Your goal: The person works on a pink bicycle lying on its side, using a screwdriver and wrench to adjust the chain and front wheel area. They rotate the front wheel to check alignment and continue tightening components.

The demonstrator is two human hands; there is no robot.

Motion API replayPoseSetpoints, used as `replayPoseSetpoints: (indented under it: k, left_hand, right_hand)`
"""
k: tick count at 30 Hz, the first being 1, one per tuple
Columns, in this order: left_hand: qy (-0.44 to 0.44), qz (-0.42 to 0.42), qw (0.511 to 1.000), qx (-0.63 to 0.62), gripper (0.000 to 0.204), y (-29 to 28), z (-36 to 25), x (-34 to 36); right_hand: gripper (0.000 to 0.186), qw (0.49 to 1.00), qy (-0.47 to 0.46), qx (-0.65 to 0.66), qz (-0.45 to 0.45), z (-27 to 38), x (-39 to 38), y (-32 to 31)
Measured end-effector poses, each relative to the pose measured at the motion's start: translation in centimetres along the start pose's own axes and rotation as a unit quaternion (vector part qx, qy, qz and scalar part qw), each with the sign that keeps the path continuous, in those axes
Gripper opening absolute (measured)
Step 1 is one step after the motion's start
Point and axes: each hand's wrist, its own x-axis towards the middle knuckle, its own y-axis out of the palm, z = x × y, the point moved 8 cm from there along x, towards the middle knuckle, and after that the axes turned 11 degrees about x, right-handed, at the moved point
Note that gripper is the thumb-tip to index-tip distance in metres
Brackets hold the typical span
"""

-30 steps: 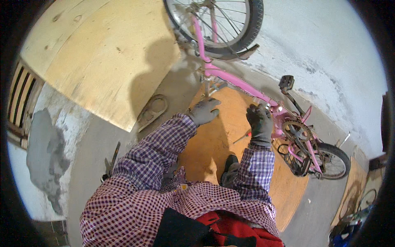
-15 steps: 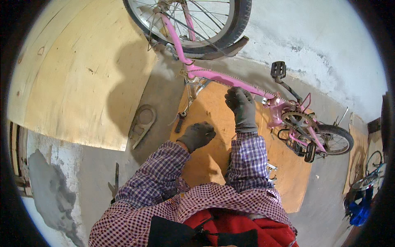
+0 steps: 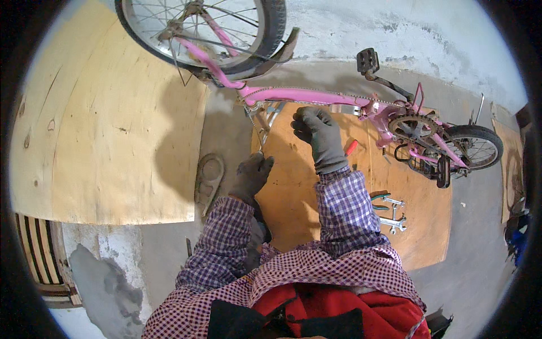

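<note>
A pink bicycle (image 3: 316, 96) rests upside down, with a rusty chain (image 3: 288, 87) lying along its main tube. My left hand (image 3: 251, 174), in a grey glove, is closed near the handlebar end (image 3: 261, 148), covering the black grip seen there earlier. What the fingers hold is hidden. Just below the main tube, my gloved right hand (image 3: 320, 135) has its fingers curled in; whether anything small sits in them does not show. To its right, the crank and chainring (image 3: 415, 125) stay on the frame, with black pedals above and below.
An orange-brown board (image 3: 293, 209) lies under my hands. On it are several wrenches (image 3: 393, 217), green-handled pliers (image 3: 379, 199) and a red-handled tool (image 3: 351, 147). A chain guard (image 3: 210, 175) lies left on the floor, beside a plywood sheet (image 3: 113, 141). A stained wall (image 3: 440, 39) stands behind.
My view has shifted, bringing the wrenches and red handle into sight. My left hand has moved up over the handlebar grip. The right hand sits slightly lower relative to the tube, fingers curled.
</note>
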Motion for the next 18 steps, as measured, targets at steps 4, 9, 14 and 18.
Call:
replayPoseSetpoints:
  k: [4, 9, 14, 18]
  left_hand:
    - [-0.015, 0.008, 0.999, -0.051, 0.040, 3.1, -2.9, -1.8]
    - [0.003, 0.006, 1.000, -0.025, 0.035, 6.2, -7.5, 0.2]
    - [0.087, -0.039, 0.995, 0.014, 0.023, 8.1, -12.9, 2.6]
    - [0.105, -0.004, 0.995, -0.003, 0.015, 10.4, -15.8, 3.4]
  right_hand:
    - [0.026, 1.000, -0.001, 0.008, 0.029, 3.2, -3.1, -2.6]
    - [0.028, 0.998, -0.010, 0.036, 0.044, 7.0, -2.0, -5.7]
    - [0.028, 0.996, -0.026, 0.064, 0.058, 10.2, 0.1, -7.9]
    - [0.029, 0.996, -0.013, 0.080, 0.044, 11.7, 0.3, -10.4]
